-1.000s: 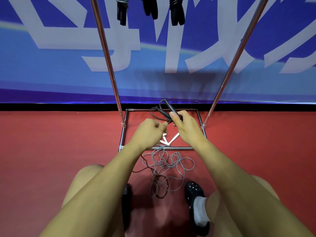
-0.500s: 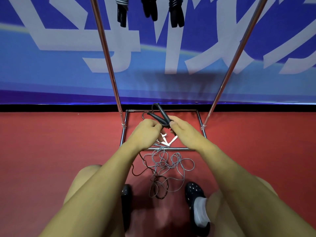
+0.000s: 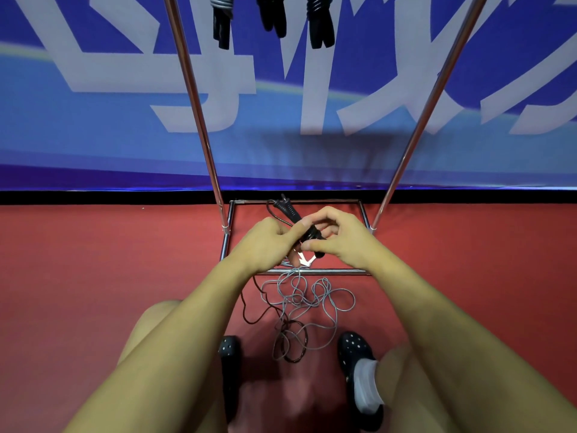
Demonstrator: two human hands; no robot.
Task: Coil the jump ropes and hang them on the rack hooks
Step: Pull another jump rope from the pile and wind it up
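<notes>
Both hands work close together above the rack (image 3: 318,271) base: the left hand (image 3: 265,242) and right hand (image 3: 340,235) grip the handles (image 3: 296,218), apparently paired. The cord (image 3: 307,303) lies tangled on the floor between the feet. Keep the handles parallel and draw even loops.

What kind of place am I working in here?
Probably a sports hall or gym: red floor, big blue banner on the wall, and a metal rack hung with coiled jump ropes.
</notes>
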